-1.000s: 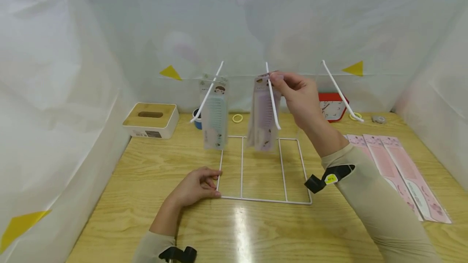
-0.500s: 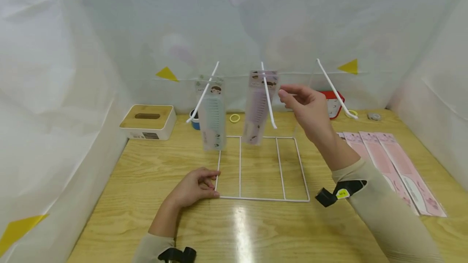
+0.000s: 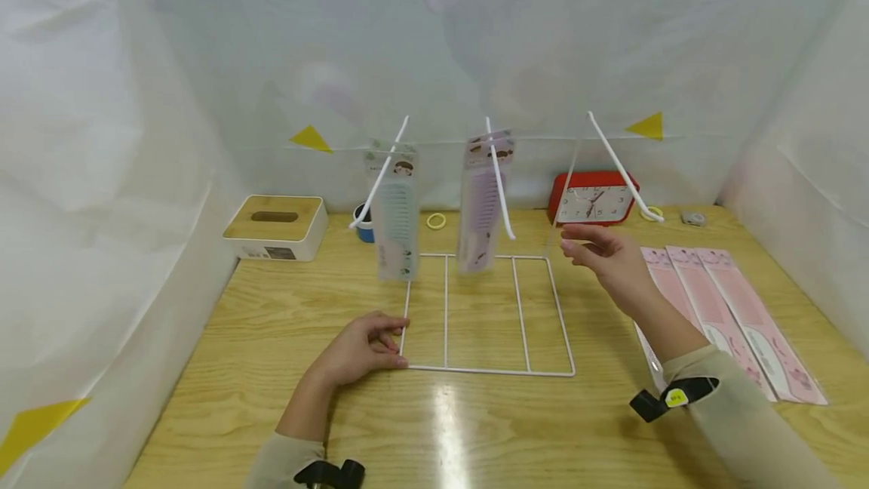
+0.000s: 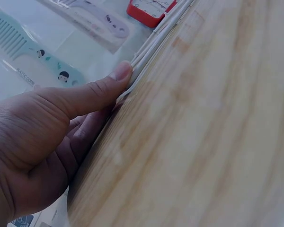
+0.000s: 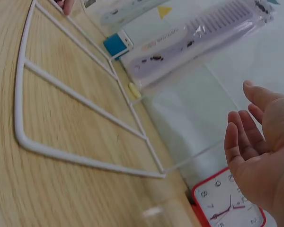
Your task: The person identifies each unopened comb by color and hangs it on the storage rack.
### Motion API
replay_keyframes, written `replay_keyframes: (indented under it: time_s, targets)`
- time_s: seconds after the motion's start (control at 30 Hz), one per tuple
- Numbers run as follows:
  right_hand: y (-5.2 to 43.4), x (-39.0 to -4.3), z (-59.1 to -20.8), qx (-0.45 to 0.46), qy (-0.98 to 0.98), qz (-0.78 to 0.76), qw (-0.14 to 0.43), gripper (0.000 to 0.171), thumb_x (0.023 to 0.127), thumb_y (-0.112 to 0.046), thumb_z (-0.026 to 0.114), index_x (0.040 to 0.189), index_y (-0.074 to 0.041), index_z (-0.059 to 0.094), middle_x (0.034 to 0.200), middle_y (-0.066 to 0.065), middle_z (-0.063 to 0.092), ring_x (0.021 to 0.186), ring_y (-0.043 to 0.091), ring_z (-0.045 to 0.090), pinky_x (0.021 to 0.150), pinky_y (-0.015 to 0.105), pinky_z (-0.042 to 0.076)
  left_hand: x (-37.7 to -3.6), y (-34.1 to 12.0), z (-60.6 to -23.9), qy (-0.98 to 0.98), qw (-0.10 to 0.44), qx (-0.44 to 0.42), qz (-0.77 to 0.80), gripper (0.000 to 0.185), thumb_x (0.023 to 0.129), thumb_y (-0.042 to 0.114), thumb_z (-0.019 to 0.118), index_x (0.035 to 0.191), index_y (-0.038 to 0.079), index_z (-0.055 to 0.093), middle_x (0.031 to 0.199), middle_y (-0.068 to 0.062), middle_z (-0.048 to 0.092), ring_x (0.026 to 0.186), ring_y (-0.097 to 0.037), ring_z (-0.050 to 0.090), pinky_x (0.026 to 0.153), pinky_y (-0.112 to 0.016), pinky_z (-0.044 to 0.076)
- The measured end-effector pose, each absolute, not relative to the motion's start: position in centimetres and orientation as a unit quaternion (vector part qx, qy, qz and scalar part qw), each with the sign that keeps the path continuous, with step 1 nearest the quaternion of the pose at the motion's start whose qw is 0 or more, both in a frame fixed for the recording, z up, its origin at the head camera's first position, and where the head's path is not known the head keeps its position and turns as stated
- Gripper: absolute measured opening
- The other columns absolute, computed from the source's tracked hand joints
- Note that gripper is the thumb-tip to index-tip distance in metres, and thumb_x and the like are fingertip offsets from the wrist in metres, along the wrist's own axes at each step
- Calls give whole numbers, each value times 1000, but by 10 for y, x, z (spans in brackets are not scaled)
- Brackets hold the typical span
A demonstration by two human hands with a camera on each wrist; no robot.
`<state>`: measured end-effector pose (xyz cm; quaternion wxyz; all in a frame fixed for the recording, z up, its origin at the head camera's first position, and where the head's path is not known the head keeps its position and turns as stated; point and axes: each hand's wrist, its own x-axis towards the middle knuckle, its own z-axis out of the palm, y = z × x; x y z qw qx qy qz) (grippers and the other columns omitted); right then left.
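The white wire rack [image 3: 489,314] stands on the middle of the wooden table [image 3: 475,429], its flat base frame on the surface and three pegs slanting up from its far side. My left hand [image 3: 360,349] rests at the frame's near left corner, fingers curled with thumb and fingertips on the wire. The left wrist view shows what the head view cannot: my thumb [image 4: 94,92] presses flat against the wire right where it meets the wood. My right hand [image 3: 604,259] hovers off the frame's far right corner, fingers straight and apart, holding nothing; the right wrist view shows the bare palm [image 5: 265,156] turned toward the rack.

A purple comb pack [image 3: 483,202] hangs on the middle peg and a teal comb pack [image 3: 397,210] on the left peg; the right peg [image 3: 618,166] is bare. In the right wrist view the purple pack [image 5: 194,40] is sharp enough to show the comb's teeth, which blur in the head view.

Along the table's right edge lie three pink comb packs [image 3: 733,315]. Against the far edge stand a red clock [image 3: 589,198], a yellow ring [image 3: 436,220], a blue cup [image 3: 365,223] and, toward the far left corner, a tissue box [image 3: 274,226].
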<state>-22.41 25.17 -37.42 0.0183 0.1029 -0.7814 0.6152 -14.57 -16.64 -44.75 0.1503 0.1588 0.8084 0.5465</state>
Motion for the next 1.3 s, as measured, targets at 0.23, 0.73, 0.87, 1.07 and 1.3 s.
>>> replay_keyframes:
  time_s: [0.23,0.73,0.87,1.07,1.3]
  targets:
    - [288,-237,-407,85,-827,556,20,47,95,-30,69,137,-11,60,114,-19,67,95,-2,68,81,15,58,-146,-165,-450,808,147,160,548,62,78,9,86,134,-3,60,115,-19,59,90,-19,66,79,-22,61]
    - [365,-270,-423,156,-917,364,-37,64,92,-21,74,148,-6,47,133,21,62,95,-2,58,73,13,52,-144,-166,-447,806,146,157,552,63,77,8,86,134,-3,60,116,-20,58,91,-21,65,79,-22,61]
    - [380,-276,-424,163,-922,348,-51,69,86,-18,80,146,-3,48,133,23,61,92,7,59,74,13,50,-144,-165,-449,804,150,157,553,63,77,8,86,133,-3,60,116,-20,58,90,-19,65,78,-22,61]
    - [390,-282,-426,137,-941,299,-74,77,82,-28,83,146,-4,49,136,22,60,83,12,54,69,18,46,-144,-165,-452,804,151,159,553,62,78,9,86,134,-3,60,117,-20,58,90,-18,65,78,-22,61]
    - [391,-291,-432,109,-949,289,-68,71,86,-27,80,147,-9,49,132,21,59,89,19,52,69,21,44,-145,-166,-451,808,149,154,548,63,78,10,86,134,-2,60,117,-20,58,89,-18,65,76,-21,60]
